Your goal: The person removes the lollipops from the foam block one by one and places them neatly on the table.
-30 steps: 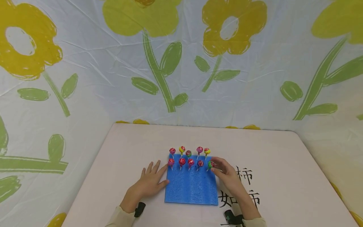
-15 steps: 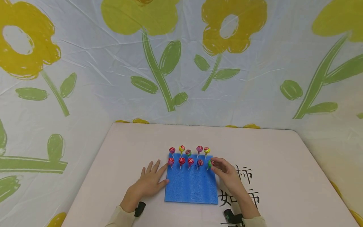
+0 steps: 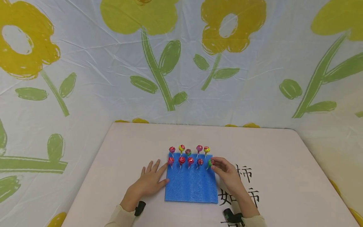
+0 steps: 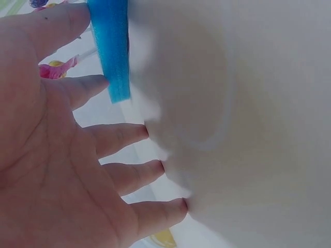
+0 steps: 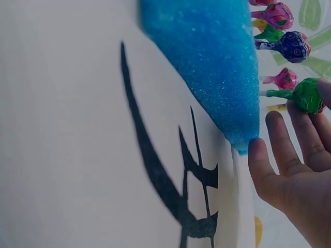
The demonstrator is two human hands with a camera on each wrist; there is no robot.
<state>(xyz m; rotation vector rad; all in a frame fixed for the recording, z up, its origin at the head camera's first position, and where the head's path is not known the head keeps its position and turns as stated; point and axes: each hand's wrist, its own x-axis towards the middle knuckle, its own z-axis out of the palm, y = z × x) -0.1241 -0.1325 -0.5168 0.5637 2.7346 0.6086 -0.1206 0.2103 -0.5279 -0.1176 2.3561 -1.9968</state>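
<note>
A blue foam board (image 3: 191, 186) lies on the table with two rows of wrapped lollipops standing in its far part. My right hand (image 3: 228, 176) is at the board's far right corner, where thumb and fingertips pinch the head of a green lollipop (image 5: 309, 96). That lollipop stands at the right end of the nearer row; its white stick meets the board. Beside it is a dark blue lollipop (image 5: 295, 46). At the board's left edge my left hand (image 3: 148, 183) is spread flat, thumb and index finger touching the side of the foam, the other fingertips on the table.
Large black brush characters (image 3: 244, 173) mark the pale tabletop (image 3: 136, 138) to the right of the board. A white cloth backdrop (image 3: 96, 85) with yellow flowers rises behind and beside the table. Each wrist carries a small black device (image 3: 140, 208).
</note>
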